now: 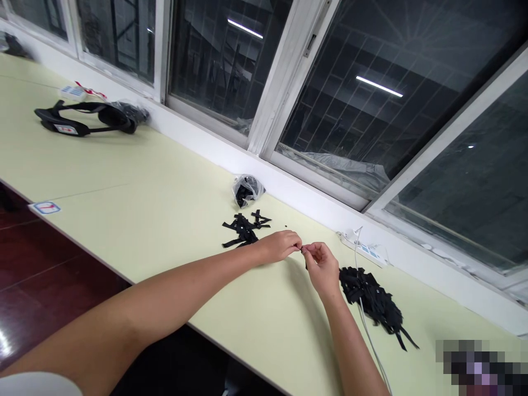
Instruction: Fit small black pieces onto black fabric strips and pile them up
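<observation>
Over the pale yellow table, my left hand (279, 246) and my right hand (323, 270) meet fingertip to fingertip. Both are closed in a pinch on a small black strap (306, 266), mostly hidden by the fingers. Just beyond my left wrist lies a loose heap of black straps (242, 226) with small light spots on it. A larger pile of black straps (373, 300) is to the right of my right hand and forearm. Behind the smaller heap, a clear plastic bag (248, 190) with black pieces inside rests by the wall.
A white power strip (365, 250) sits against the wall, and a white cable (363, 319) runs across the larger pile. Far left are a black headset-like frame (94, 118) and another power strip (73, 92). A label (47, 207) marks the table's front edge. Windows line the back.
</observation>
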A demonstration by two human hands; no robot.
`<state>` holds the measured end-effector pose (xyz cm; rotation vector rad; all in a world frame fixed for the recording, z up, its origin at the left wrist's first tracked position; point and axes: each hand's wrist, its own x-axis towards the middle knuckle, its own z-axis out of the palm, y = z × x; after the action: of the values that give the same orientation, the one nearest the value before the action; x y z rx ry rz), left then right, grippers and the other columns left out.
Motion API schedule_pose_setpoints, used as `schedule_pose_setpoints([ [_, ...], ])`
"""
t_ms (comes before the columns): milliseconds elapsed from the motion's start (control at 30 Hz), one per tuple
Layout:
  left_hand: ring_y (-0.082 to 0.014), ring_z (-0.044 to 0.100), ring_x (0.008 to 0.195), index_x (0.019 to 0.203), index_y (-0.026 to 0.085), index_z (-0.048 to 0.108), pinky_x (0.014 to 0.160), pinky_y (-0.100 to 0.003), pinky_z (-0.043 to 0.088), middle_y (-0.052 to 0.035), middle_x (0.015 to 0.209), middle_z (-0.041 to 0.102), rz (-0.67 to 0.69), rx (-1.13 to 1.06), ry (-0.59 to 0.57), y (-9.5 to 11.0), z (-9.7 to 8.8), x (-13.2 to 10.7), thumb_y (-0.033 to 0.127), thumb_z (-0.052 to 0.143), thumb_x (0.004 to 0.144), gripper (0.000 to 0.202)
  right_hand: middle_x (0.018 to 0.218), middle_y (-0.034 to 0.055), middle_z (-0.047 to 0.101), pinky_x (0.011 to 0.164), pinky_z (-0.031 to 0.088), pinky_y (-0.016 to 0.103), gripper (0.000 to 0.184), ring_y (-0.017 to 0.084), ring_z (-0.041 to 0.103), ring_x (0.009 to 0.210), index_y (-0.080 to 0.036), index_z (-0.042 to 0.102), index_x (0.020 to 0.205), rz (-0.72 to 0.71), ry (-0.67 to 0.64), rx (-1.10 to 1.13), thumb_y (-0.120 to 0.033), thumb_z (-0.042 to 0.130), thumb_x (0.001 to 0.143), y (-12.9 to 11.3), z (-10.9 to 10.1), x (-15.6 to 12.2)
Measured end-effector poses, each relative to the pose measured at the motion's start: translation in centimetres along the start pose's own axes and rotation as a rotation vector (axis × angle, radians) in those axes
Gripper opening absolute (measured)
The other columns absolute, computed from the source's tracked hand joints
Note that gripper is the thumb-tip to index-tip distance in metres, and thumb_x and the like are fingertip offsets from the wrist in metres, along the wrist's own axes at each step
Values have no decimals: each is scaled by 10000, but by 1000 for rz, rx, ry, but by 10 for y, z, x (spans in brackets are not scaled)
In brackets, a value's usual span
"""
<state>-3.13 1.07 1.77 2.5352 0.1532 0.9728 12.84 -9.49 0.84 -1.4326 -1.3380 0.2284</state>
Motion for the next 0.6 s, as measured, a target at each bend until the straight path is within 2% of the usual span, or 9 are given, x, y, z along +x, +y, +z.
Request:
schedule_pose_setpoints([
  [167, -196, 577, 942, 957, 174, 591, 842, -305, 449, -70, 959, 635, -3, -2, 4, -2, 0, -1, 171, 484, 942, 109, 894, 82, 721, 758, 555, 329, 303, 204, 697, 812, -206, 588, 892, -4, -43, -37, -501, 638, 841, -3, -2, -1],
  [400, -199, 566, 944, 929, 179, 581, 856, -314, 449, -67, 949, 625, -1, -3, 20, 2, -1, -2, 171, 507, 902, 78, 944, 95, 732, 855, 567, 388, 337, 220, 708, 859, -209, 570, 917, -12, -104, -9, -502, 689, 798, -12, -4, -3],
  [600, -186, 561, 940, 966, 178, 580, 845, -295, 439, -58, 963, 624, 10, -15, 2, 4, -3, -2, 147, 513, 893, 104, 926, 94, 734, 833, 567, 384, 346, 220, 710, 850, -210, 560, 918, 28, -110, 18, -503, 697, 793, -7, -3, -3],
])
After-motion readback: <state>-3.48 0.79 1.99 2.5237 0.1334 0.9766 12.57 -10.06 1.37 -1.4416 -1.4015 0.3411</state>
